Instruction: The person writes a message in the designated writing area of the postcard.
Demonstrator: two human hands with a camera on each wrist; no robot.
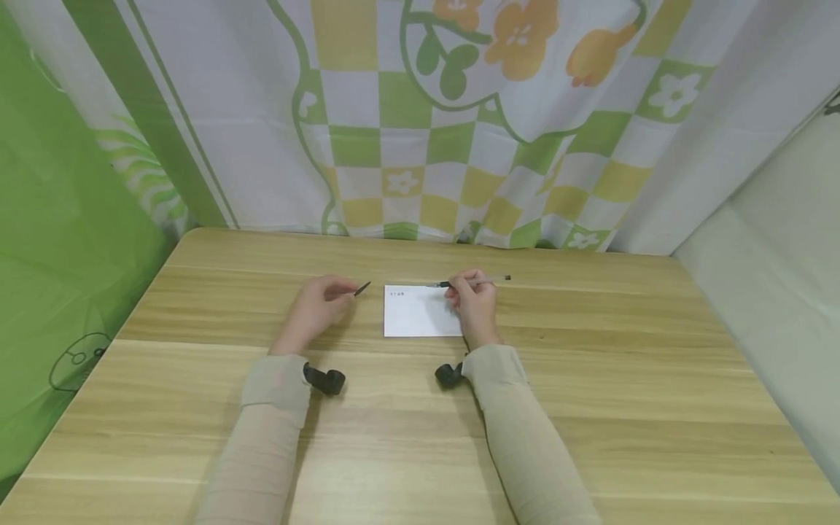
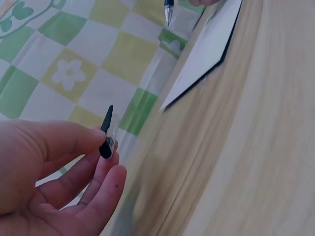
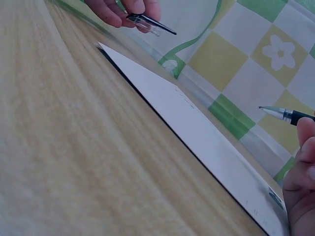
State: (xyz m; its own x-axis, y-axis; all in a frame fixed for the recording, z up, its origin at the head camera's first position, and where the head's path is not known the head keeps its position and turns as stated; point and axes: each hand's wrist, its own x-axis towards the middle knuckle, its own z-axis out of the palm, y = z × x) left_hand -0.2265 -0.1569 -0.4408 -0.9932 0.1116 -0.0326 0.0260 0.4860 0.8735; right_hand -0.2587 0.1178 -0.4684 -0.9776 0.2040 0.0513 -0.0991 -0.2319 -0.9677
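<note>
My left hand [image 1: 321,305] pinches a pen cap [image 2: 109,135] between thumb and fingers, above the table and left of a white card [image 1: 420,313]. The cap is clear with a black clip and black end. In my right hand [image 1: 475,302] is a pen [image 1: 492,278] with a clear barrel, a dark grip and a bare metal tip [image 3: 280,113] pointing left. That hand is over the card's right end and hides part of it. Small dark print shows at the card's upper left corner. Pen and cap are apart, with the card between them.
The card lies flat on a wooden table [image 1: 623,408]. A checked, flowered curtain [image 1: 446,146] hangs along the table's back edge, and green cloth [image 1: 65,219] hangs at the left. Each wrist bears a black camera, the left one [image 1: 326,380] near the sleeve's cuff.
</note>
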